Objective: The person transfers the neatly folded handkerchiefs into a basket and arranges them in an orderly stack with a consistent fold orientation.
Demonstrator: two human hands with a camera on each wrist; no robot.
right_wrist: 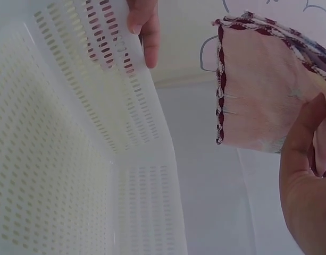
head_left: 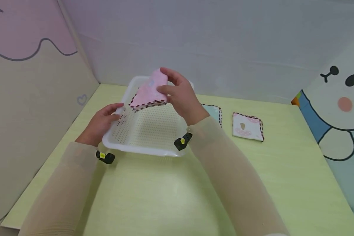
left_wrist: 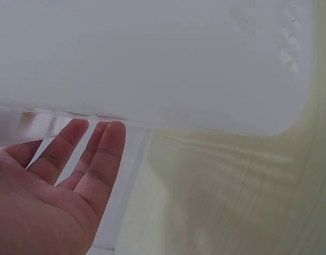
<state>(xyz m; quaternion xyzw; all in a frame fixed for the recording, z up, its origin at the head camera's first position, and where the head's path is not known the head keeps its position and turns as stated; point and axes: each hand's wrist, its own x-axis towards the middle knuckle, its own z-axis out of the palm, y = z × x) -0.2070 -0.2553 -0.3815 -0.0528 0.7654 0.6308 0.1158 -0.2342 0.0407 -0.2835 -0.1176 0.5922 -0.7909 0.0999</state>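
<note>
My left hand (head_left: pixel 99 124) grips the left rim of a white plastic basket (head_left: pixel 141 150) with perforated walls and floor. In the left wrist view, the fingers (left_wrist: pixel 107 154) of that hand reach up against the basket's outer side. Over the back of the basket, my right hand (head_left: pixel 183 96) pinches a folded pink cloth (head_left: pixel 149 90) between thumb and fingers. Dark-and-white stitching edges the cloth, which hangs with one corner to the left. The right wrist view has the pink cloth (right_wrist: pixel 264 90) beside the basket's wall (right_wrist: pixel 147 196).
A mint-green cloth (head_left: pixel 213 113) lies on the table right of the basket, partly hidden by my right arm. Farther right is a folded white cloth (head_left: pixel 247 127) with pink patches. The pale green table (head_left: pixel 165 193) meets a wall (head_left: pixel 239 59) at the back.
</note>
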